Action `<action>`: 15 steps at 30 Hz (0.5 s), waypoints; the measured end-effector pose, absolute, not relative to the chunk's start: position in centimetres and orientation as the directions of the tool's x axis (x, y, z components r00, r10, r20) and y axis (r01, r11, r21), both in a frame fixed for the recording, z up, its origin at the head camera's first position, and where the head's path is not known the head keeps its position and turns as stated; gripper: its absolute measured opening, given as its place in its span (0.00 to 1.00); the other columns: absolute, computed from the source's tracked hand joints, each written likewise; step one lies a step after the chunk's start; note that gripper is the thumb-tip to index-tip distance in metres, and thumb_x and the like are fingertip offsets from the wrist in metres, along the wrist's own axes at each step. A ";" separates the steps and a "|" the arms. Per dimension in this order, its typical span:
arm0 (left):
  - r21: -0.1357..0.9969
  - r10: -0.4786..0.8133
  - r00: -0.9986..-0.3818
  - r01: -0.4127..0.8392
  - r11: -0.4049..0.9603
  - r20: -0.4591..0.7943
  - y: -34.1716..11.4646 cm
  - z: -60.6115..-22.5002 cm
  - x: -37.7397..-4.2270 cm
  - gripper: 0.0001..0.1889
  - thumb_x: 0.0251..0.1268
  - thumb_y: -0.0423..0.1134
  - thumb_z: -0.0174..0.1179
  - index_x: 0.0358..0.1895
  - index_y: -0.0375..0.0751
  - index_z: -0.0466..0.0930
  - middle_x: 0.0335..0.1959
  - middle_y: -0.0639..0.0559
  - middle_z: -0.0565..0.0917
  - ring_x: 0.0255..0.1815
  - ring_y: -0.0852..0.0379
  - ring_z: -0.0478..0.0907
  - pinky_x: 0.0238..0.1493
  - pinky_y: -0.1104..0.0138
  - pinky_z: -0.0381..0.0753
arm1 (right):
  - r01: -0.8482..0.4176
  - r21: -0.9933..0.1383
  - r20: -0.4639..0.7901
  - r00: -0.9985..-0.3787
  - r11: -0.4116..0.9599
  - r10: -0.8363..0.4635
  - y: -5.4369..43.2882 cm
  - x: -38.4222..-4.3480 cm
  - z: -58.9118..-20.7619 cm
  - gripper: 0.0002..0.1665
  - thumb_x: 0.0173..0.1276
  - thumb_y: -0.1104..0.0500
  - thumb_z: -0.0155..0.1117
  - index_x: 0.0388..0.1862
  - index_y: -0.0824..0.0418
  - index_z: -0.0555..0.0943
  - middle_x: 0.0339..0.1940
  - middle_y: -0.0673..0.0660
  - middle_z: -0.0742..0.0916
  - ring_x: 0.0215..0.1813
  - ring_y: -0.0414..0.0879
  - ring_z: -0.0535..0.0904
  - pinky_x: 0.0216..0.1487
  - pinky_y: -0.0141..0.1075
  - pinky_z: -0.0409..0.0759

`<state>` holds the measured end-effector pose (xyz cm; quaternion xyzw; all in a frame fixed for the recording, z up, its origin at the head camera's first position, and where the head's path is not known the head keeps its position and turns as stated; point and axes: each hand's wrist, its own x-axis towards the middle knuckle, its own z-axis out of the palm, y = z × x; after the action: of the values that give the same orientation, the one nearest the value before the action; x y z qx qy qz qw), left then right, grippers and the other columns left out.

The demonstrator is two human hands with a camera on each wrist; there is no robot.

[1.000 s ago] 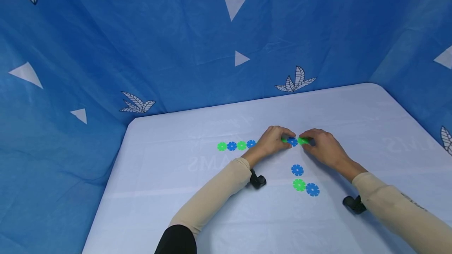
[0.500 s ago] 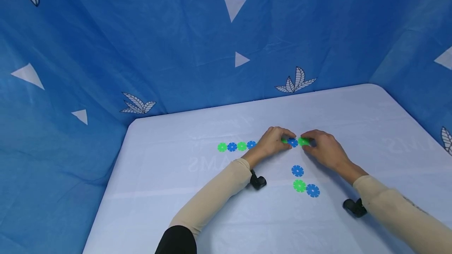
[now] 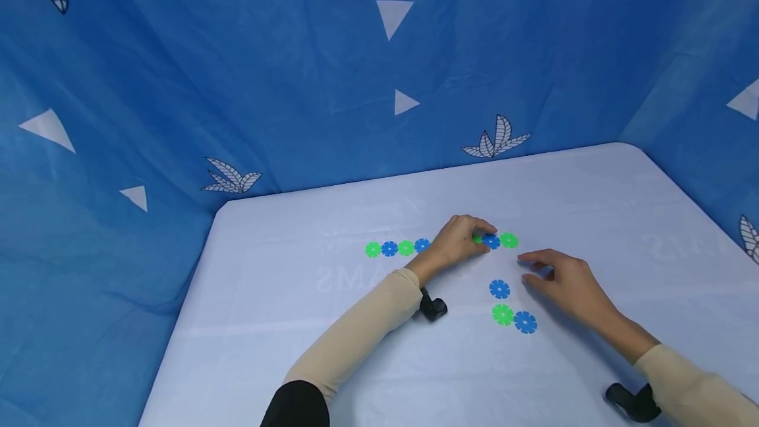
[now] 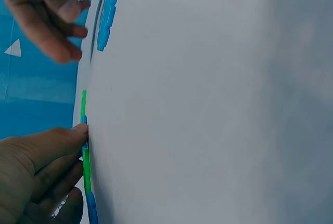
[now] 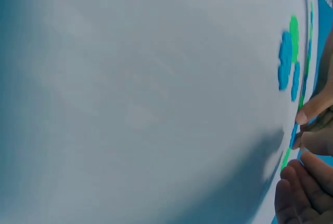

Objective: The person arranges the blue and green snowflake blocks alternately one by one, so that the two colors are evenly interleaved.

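Note:
A row of notched plastic discs, green and blue in turn, runs across the white table. With thumb and forefinger my left hand (image 3: 456, 241) holds the blue notched disc (image 3: 491, 241) near the row's right end; the hand hides the middle of the row. In the left wrist view the thumb (image 4: 73, 136) of this hand lies at that disc's edge. The end green disc (image 3: 508, 240) has nothing on it. My right hand (image 3: 566, 282) is apart from the row, fingers loosely bent and holding nothing. To its left lies a loose blue disc (image 3: 499, 289).
Nearer the front, a green disc (image 3: 503, 314) and another blue disc (image 3: 525, 322) lie side by side. The row's left end starts with a green disc (image 3: 372, 250). A blue cloth (image 3: 332, 84) hangs behind the table (image 3: 267, 269). Black wrist devices stick out under both forearms.
My right hand has let go of the end green disc and drawn back toward the front right. The left hand keeps its place on the blue disc.

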<state>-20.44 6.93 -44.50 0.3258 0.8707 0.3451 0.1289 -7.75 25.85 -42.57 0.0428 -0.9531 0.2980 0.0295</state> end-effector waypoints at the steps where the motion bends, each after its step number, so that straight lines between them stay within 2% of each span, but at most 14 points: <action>1: 0.683 0.656 -0.754 0.480 0.550 0.002 6.9 -44.6 -20.4 0.18 0.61 0.36 0.69 0.55 0.44 0.85 0.56 0.56 0.84 0.63 0.62 0.73 0.66 0.71 0.65 | -0.102 -0.569 0.077 -0.995 0.816 -0.071 25.9 -7.3 -42.6 0.19 0.58 0.64 0.72 0.50 0.64 0.85 0.45 0.61 0.87 0.37 0.49 0.80 0.35 0.38 0.80; 5: 0.683 0.661 -0.751 0.487 0.544 0.009 7.0 -44.7 -20.4 0.19 0.60 0.36 0.70 0.56 0.44 0.84 0.56 0.56 0.83 0.63 0.62 0.73 0.66 0.72 0.65 | -0.151 -0.586 0.069 -0.988 0.796 -0.136 26.4 -5.5 -43.0 0.19 0.57 0.63 0.74 0.49 0.59 0.86 0.46 0.56 0.87 0.37 0.42 0.79 0.35 0.33 0.79; 10: 0.703 0.672 -0.740 0.497 0.508 0.039 7.1 -44.6 -20.5 0.20 0.60 0.37 0.70 0.57 0.43 0.83 0.56 0.55 0.84 0.62 0.63 0.74 0.64 0.74 0.66 | -0.225 -0.613 0.091 -0.972 0.758 -0.215 26.7 -3.5 -43.3 0.19 0.57 0.62 0.76 0.49 0.54 0.87 0.48 0.50 0.87 0.34 0.34 0.75 0.34 0.31 0.78; 15: 0.712 0.681 -0.730 0.506 0.486 0.053 7.7 -44.4 -20.6 0.21 0.61 0.38 0.70 0.58 0.43 0.83 0.56 0.54 0.83 0.62 0.63 0.75 0.63 0.76 0.67 | -0.300 -0.585 0.149 -0.953 0.753 -0.265 26.6 -2.2 -43.6 0.23 0.53 0.59 0.79 0.50 0.50 0.86 0.49 0.46 0.85 0.44 0.36 0.79 0.38 0.30 0.79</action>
<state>-20.62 7.65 -44.38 0.3476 0.8539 0.3687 0.1189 -2.21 26.57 -43.59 0.1509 -0.9359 0.3171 0.0283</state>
